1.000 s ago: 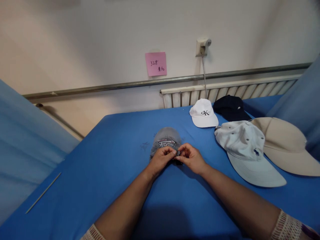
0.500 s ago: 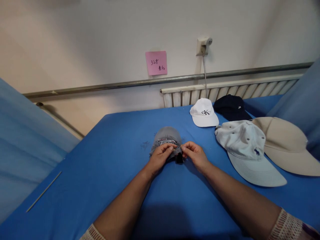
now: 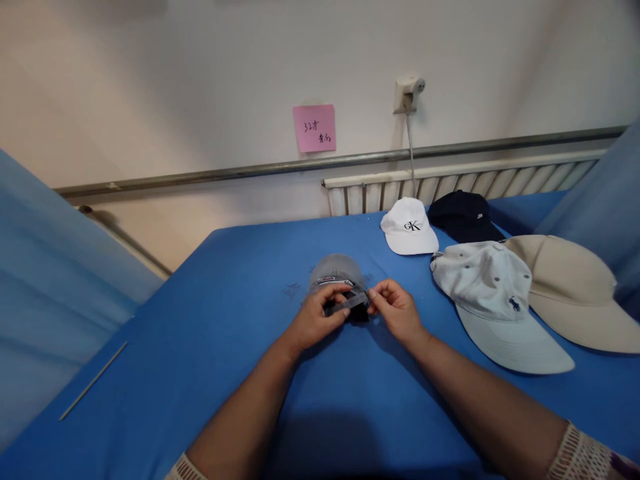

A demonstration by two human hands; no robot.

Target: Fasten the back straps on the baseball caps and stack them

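A grey cap (image 3: 334, 268) with a logo patch lies on the blue sheet (image 3: 225, 313) in the middle. My left hand (image 3: 316, 319) is closed on the cap's near edge and on one end of its dark back strap (image 3: 347, 304). My right hand (image 3: 397, 310) pinches the other end of that strap between thumb and forefinger. The strap is stretched between the two hands just above the sheet. Part of the cap's rear is hidden by my fingers.
To the right lie a white cap with a black logo (image 3: 410, 228), a dark navy cap (image 3: 463, 217), a pale cap with a small emblem (image 3: 500, 300) and a beige cap (image 3: 570, 287). A pink note (image 3: 314, 128), a wall socket (image 3: 407, 93) and a radiator (image 3: 450, 183) are behind. A thin rod (image 3: 93, 381) lies left.
The dark strap has been drawn out from the cap's rear and now spans between my hands. My hands have moved slightly apart; the cap has stayed in place.
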